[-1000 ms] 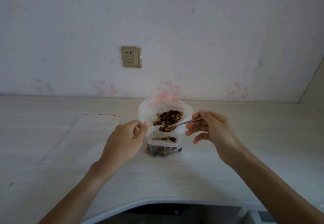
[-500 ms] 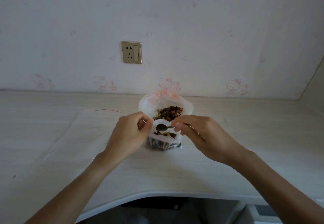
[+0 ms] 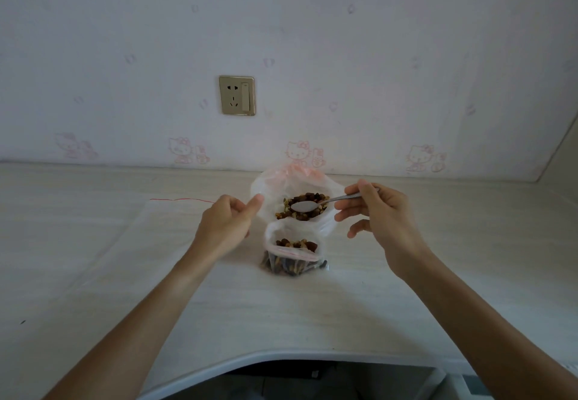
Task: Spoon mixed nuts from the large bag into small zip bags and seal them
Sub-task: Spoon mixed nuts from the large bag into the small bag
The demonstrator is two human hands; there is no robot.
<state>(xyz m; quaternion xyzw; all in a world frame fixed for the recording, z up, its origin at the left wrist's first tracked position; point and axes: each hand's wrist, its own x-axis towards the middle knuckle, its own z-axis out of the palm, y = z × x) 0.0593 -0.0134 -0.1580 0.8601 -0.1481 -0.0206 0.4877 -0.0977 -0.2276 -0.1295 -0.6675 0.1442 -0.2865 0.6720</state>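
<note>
Spoon (image 3: 305, 206), pinched by right hand (image 3: 380, 215), hovers over large bag (image 3: 294, 183); left hand (image 3: 226, 222) loosely curled, holding nothing.

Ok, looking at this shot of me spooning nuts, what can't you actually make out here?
All from the head view:
- Left hand: its fingers curl away from the camera, so whether they pinch the small zip bag is hidden.
- Spoon: the bowl shows pale; too small to tell whether anything lies in it.
- Large bag: its walls hide how deep the nuts go.
- Flat clear bags on the left: too faint to count.
</note>
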